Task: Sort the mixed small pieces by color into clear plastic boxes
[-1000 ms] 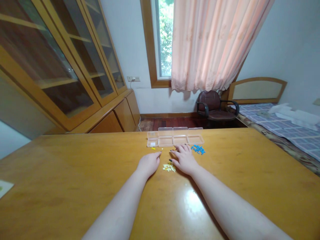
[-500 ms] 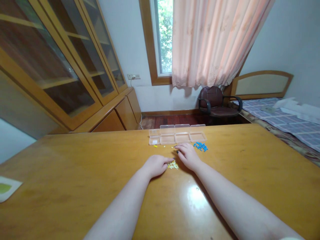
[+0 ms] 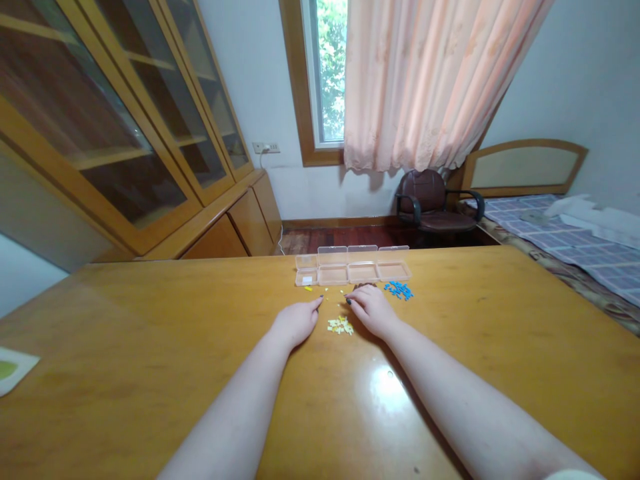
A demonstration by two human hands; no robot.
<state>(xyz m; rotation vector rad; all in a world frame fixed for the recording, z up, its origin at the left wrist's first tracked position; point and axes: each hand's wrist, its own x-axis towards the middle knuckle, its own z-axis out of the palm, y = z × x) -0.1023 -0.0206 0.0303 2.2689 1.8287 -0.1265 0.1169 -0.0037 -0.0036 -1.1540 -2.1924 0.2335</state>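
Observation:
A small heap of pale yellow pieces (image 3: 340, 325) lies on the wooden table (image 3: 150, 347) between my two hands. My left hand (image 3: 296, 321) rests palm down just left of the heap, fingers stretched toward a few stray yellow bits (image 3: 308, 289). My right hand (image 3: 369, 308) lies flat on the table right of the heap, fingers apart, holding nothing. A row of clear plastic boxes (image 3: 353, 267) with lids up stands just beyond the hands. A cluster of blue pieces (image 3: 399, 289) lies right of my right hand.
A paper sheet (image 3: 13, 368) lies at the table's left edge. Glass-fronted wooden cabinets (image 3: 115, 127) line the left wall. Beyond the table stand a dark office chair (image 3: 433, 207) and a bed (image 3: 575, 233) on the right, below a curtained window.
Both hands drew together around the yellow heap half a second ago, then moved slightly apart again. The heap sits more tightly gathered. The camera view shifted a little.

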